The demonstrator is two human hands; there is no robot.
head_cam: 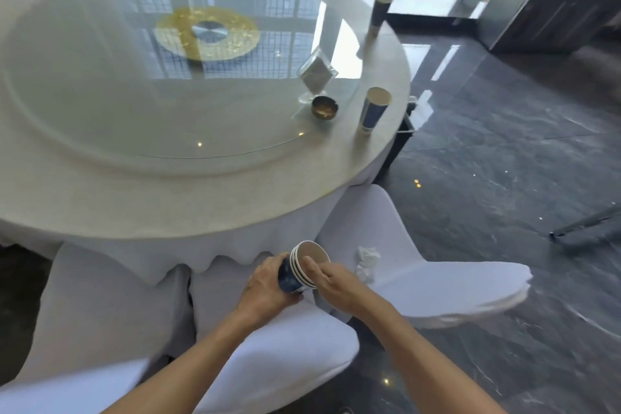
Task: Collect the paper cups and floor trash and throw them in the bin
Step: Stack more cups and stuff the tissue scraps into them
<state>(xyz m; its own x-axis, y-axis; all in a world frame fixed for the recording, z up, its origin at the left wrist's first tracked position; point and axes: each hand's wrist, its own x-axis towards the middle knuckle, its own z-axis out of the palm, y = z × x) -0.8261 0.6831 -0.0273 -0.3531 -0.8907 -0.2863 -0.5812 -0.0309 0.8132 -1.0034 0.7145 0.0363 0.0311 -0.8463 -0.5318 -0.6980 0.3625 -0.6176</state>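
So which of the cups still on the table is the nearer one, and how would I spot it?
Start at the big round table with the glass turntable and follow its right edge. The nearer paper cup stands upright there, just right of a small brass-coloured bowl. Unlike the far cup by the window, it is dark blue with a pale inside, and no hands touch it.

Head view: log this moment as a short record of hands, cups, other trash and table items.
left hand: grips the cup stack by its side
right hand: fingers on the stack's rim
cups on table: near cup; far cup
other trash: crumpled tissue on a chair
table items: ashtray; clear card holder
bin: not identifiable
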